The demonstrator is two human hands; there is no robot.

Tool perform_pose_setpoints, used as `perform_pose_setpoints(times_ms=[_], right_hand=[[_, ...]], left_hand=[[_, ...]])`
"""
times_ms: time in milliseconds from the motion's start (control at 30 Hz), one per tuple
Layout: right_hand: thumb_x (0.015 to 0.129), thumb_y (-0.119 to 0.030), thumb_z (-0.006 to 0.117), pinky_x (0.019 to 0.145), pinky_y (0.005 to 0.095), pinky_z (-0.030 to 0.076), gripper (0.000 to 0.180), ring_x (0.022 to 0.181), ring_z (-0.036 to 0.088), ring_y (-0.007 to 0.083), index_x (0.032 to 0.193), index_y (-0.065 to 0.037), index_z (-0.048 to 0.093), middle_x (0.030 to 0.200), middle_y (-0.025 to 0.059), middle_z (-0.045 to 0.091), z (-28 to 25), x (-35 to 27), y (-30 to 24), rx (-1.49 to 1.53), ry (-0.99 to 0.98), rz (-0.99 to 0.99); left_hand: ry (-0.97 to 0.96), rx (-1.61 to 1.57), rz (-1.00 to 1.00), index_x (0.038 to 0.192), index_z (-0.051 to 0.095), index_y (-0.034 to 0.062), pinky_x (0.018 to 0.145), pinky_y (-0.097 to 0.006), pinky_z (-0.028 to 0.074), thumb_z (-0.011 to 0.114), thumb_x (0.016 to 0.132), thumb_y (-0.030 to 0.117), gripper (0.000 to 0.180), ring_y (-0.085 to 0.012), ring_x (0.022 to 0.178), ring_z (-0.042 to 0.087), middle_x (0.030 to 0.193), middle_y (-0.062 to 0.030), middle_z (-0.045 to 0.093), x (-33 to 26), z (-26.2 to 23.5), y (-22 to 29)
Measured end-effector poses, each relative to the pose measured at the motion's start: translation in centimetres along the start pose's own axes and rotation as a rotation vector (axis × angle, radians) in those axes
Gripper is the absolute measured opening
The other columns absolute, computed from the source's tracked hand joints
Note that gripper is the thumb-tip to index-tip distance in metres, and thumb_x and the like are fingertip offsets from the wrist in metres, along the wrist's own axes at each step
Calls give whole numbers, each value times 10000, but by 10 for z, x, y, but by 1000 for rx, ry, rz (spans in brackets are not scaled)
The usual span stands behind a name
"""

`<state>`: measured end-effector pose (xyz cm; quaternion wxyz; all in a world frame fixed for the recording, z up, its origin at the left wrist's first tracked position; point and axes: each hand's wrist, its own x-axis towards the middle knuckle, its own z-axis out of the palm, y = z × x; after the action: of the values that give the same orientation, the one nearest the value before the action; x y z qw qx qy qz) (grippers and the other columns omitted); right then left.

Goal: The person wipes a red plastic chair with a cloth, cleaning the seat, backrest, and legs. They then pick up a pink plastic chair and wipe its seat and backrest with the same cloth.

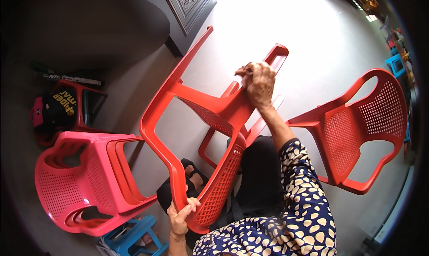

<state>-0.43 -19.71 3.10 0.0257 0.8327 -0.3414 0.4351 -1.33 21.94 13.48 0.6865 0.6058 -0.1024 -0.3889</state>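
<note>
A red plastic armchair is tilted over my lap, its legs pointing up and away from me. My left hand is closed round the chair's curved rim, close to its latticed backrest. Higher up, my right hand is closed on a small crumpled brownish cloth. It presses against the chair by a leg. The fingers partly hide the cloth, so its full shape does not show.
On the left stand stacked pink and red chairs, with a blue stool beside them. Behind is a red chair bearing a black bag. Another red armchair stands right. A dark carved panel rises at the back.
</note>
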Motion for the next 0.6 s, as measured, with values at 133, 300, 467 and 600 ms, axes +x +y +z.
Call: perform_pose_setpoints(times_ms=[133,300,467,600], right_hand=[[788,-291,673,821,466,480,441,1047,486,380,1108,-3,576,1163,207,472,40,40,63,-266,38,176],[865,-334,637,833,476,486,358,1057,499,370,1146,-116,593,1196,170,478,53,66,117,-290,46,443],[822,-292,669,798,512,506,384,1049,510,376,1137,-91,580,1162,158,471,38,45,87,-366,-85,512],[804,-297,647,817,500,507,395,1098,468,384,1105,-46,603,1219,164,436,23,30,76,-280,-255,534]], left_hand=[[21,-7,-18,1355,424,-63,900,-362,426,509,807,41,564,-216,827,573,701,-61,548,0,-2,-2],[1,-20,-28,1357,420,-65,899,-365,425,520,809,49,569,-220,829,573,712,-63,554,0,-1,-2],[10,3,-20,1357,418,-67,901,-370,423,522,815,54,565,-220,831,571,719,-64,550,-2,-1,-5],[-13,33,-14,1359,411,-70,908,-369,420,523,818,52,566,-220,832,568,723,-63,544,-3,1,-6]])
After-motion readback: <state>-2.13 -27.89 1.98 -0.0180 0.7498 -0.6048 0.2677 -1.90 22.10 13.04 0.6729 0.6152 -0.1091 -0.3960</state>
